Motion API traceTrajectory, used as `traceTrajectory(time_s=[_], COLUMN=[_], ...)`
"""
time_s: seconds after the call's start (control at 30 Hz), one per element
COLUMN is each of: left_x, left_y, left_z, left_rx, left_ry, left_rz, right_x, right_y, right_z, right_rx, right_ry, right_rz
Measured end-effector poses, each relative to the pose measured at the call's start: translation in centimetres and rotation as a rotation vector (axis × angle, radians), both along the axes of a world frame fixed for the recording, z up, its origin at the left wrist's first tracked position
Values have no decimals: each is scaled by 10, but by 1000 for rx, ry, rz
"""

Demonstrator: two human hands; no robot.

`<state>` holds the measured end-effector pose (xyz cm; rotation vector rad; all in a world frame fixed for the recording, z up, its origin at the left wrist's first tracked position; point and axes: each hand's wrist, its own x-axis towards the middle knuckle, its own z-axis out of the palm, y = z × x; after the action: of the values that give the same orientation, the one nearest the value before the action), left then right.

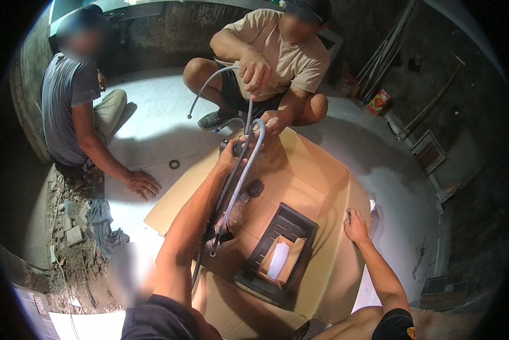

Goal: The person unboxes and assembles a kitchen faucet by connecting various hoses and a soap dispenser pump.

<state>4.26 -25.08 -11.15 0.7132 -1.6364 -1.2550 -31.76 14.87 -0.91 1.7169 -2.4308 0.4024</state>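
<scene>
My left hand (230, 158) reaches across the open cardboard box (336, 187) and closes around a black fitting (227, 146), whose exact kind is hard to make out. Beside its fingers run a grey flexible hose (244, 177), bent over at the top, and a black hose (213, 211) hanging down into the box. A co-worker in a beige shirt (266, 48) squats opposite, both hands on the grey hoses just above my hand. On the box's right side, my right hand (356, 228) has its fingers curled over the cardboard edge.
Inside the box lie a black tray (294, 214) with a small carton holding a white rounded piece (278, 260), and clear plastic wrap. Another person (73, 107) squats at left, hand on the white floor. A dark ring (174, 164), rubble (67, 226) and grey cloth (102, 221) lie nearby.
</scene>
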Motion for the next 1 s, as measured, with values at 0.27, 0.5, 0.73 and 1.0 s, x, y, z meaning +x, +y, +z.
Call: traceTrajectory(time_s=[0.27, 0.5, 0.73, 1.0], left_x=[14, 12, -3, -5], left_y=[33, 24, -5, -4], left_z=[39, 31, -8, -10], left_rx=[4, -5, -334, 36], left_ry=[-65, -86, 156, 145], left_rz=[25, 22, -77, -152], right_x=[1, -3, -8, -6], right_y=[0, 1, 1, -3], right_z=[0, -3, -9, -6], right_rx=[-17, 3, -44, -53], right_ry=[44, 38, 27, -28], right_rz=[31, 27, 36, 32])
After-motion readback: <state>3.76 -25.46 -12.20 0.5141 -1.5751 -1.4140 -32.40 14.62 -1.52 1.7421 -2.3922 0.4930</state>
